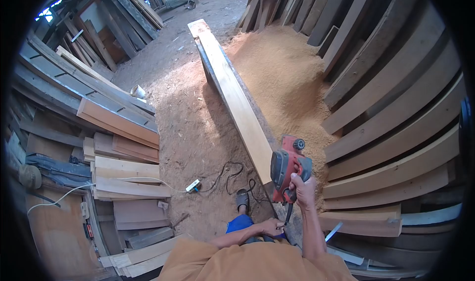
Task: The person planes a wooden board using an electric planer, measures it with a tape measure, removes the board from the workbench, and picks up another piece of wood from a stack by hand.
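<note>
Head view shows the right hand point(304, 191) closed on the planer point(280, 173) (likely heavy; hold its handle point(297, 163)), left hand point(270, 226) finger closure indeterminate.

A red and dark-grey electric hand planer point(289, 157), with a round black knob point(299, 144) at its front, is gripped in the right hand point(303, 188) over the near end of a board point(232, 98); contact is unclear. Its black cord point(288, 214) runs back beside the left hand point(272, 227). The board is long, straight, pale wood, lying flat lengthwise along a narrow, darker tabletop point(268, 134), with shavings on its far end.
</note>
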Available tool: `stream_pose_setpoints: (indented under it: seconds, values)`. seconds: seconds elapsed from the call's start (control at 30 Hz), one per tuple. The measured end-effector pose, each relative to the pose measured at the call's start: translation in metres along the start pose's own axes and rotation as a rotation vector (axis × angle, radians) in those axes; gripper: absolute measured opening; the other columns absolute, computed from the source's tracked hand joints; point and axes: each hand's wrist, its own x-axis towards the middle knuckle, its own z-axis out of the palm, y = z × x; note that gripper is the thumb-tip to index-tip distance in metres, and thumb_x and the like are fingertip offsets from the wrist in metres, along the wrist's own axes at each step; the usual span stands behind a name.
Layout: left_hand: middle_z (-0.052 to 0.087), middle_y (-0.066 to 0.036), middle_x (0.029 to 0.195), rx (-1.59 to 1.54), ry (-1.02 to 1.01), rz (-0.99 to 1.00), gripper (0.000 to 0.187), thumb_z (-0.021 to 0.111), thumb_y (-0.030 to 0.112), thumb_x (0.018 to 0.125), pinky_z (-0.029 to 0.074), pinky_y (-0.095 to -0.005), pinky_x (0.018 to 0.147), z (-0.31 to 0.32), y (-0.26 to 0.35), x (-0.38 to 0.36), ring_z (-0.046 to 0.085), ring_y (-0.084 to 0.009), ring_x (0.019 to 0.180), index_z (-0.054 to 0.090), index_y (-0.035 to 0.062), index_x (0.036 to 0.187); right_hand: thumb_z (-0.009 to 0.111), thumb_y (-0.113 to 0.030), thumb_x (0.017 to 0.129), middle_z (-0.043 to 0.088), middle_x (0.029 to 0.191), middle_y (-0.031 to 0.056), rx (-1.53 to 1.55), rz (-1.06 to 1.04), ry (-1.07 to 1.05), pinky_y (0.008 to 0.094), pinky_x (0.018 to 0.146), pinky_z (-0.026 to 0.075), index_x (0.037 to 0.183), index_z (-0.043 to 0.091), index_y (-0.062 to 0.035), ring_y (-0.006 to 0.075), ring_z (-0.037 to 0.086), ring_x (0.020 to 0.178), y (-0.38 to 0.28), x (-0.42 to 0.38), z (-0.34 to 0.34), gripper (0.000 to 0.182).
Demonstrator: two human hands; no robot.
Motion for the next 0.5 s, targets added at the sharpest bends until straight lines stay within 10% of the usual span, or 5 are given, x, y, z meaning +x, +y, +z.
stream_pose_setpoints:
  seconds: [0.13, 0.5]
  values:
    - [0.07, -0.015, 0.079, 0.162, 0.447, -0.031, 0.014, 0.069, 0.019, 0.075, 0.054, -0.045, 0.069, -0.017, -0.117, -0.027, 0.07, -0.0332, 0.077, 0.067, 0.0097, 0.086, 0.058, -0.032, 0.103, 0.06, 0.076, -0.0005, -0.125, -0.025, -0.194, 0.0252, 0.054, 0.047, 0.115, 0.06, -0.0024, 0.0081, 0.055, 0.057, -0.015, 0.014, 0.007, 0.033]
    - [0.065, -0.018, 0.071, 0.255, 1.051, -0.548, 0.032, 0.078, 0.031, 0.079, 0.05, -0.0487, 0.066, -0.124, -0.084, -0.191, 0.065, -0.038, 0.073, 0.062, 0.0043, 0.07, 0.053, -0.032, 0.103, 0.062, 0.071, 0.0001, -0.575, 0.131, -0.293, 0.0267, 0.055, 0.051, 0.11, 0.067, -0.0029, 0.0092, 0.06, 0.059, 0.027, 0.044, 0.021, 0.033]
